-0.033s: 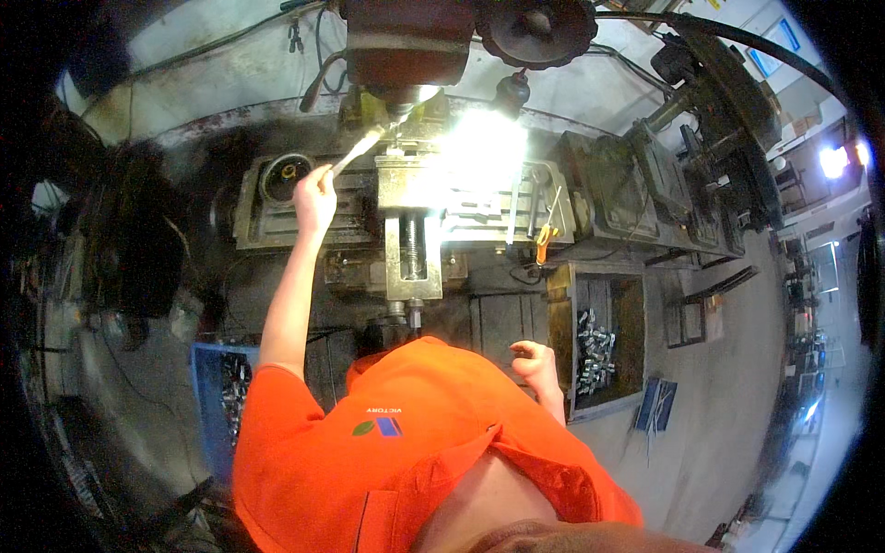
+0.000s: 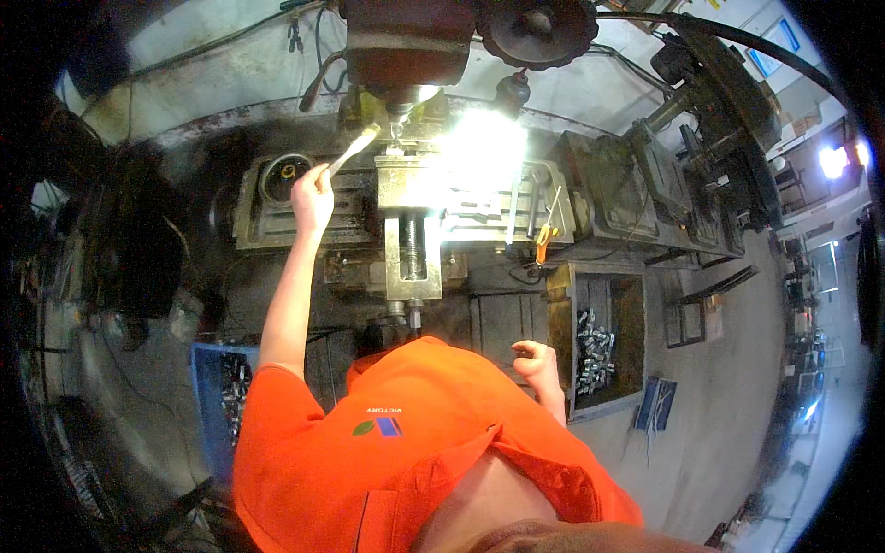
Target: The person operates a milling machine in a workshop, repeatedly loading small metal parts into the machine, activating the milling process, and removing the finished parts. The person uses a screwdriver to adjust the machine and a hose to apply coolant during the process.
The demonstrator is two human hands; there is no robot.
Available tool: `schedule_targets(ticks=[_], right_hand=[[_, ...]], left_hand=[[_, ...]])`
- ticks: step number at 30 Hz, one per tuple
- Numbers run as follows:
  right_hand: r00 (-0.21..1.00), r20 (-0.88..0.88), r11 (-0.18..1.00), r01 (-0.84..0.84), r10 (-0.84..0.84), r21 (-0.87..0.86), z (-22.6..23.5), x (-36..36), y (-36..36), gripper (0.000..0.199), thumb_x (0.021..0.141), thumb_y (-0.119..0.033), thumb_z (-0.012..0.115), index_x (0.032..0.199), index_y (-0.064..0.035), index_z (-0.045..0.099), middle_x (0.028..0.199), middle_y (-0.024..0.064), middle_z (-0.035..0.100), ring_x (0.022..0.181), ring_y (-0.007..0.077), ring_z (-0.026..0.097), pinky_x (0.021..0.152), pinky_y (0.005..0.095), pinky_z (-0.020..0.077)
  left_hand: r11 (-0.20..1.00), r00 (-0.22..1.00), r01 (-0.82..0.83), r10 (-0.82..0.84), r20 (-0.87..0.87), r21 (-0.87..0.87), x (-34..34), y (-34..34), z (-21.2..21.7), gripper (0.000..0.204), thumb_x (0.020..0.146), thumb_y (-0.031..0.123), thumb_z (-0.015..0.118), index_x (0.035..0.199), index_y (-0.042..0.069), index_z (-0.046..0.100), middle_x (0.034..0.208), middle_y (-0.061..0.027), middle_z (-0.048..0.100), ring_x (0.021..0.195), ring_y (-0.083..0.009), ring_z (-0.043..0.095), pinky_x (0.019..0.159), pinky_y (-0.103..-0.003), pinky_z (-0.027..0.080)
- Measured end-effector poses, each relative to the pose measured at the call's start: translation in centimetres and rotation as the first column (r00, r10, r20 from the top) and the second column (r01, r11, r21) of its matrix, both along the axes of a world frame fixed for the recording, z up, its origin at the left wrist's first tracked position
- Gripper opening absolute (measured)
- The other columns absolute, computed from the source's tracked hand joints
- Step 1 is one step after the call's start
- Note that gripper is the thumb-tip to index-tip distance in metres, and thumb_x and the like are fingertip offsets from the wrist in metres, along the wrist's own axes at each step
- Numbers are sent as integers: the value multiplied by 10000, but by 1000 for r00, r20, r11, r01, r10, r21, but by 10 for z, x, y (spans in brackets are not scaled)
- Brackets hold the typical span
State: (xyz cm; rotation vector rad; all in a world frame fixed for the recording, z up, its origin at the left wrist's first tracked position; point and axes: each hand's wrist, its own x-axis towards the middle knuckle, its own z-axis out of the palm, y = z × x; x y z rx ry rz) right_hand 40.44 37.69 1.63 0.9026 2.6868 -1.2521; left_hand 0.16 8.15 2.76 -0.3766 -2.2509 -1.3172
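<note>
My left hand (image 2: 313, 198) is stretched out over the milling machine table (image 2: 277, 226) and is closed around a pale brush (image 2: 355, 147). The bristle end of the brush points up and right, close to the cutter (image 2: 398, 124) under the machine head (image 2: 401, 46). Just right of the hand sits the machine vise (image 2: 412, 212). My right hand (image 2: 537, 361) hangs low by my orange shirt, next to the machine's front. Its fingers are curled, and I cannot make out anything in them.
Lamp glare (image 2: 484, 147) washes out the table right of the vise. An orange-handled tool (image 2: 544, 241) lies on the table's right end. A dark bin of metal parts (image 2: 595, 346) stands at right, a blue crate of parts (image 2: 221, 396) at left.
</note>
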Motion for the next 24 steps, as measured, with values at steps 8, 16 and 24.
schedule_targets(ticks=[8, 16, 24], right_hand=[[999, 49, 1000, 9, -9, 3, 2, 0, 2, 347, 595, -129, 569, 918, -37, 658, 840, 164, 649, 780, 242, 640, 714, 305, 495], [998, 4, 997, -64, 64, 52, 5, -9, -14, 343, 609, -69, 526, 921, -1, 649, 759, 126, 658, 693, 134, 620, 601, 256, 474], [998, 56, 999, 40, -42, 26, 14, -4, -9, 323, 585, -112, 560, 882, -43, 667, 786, 159, 649, 740, 240, 643, 686, 308, 498]], left_hand=[[946, 960, 77, -156, 233, 316, 9, -3, 32, 185, 865, 97, 513, 966, -9, 626, 586, -29, 525, 512, -101, 488, 490, -249, 399], [977, 988, 147, -139, 64, -154, 13, 22, 35, 160, 806, 120, 571, 915, 25, 640, 794, -193, 614, 712, -326, 612, 616, -363, 474], [957, 981, 161, -128, 146, -243, 22, -35, 49, 164, 804, 125, 574, 922, 31, 639, 828, -194, 614, 748, -322, 614, 649, -352, 476]])
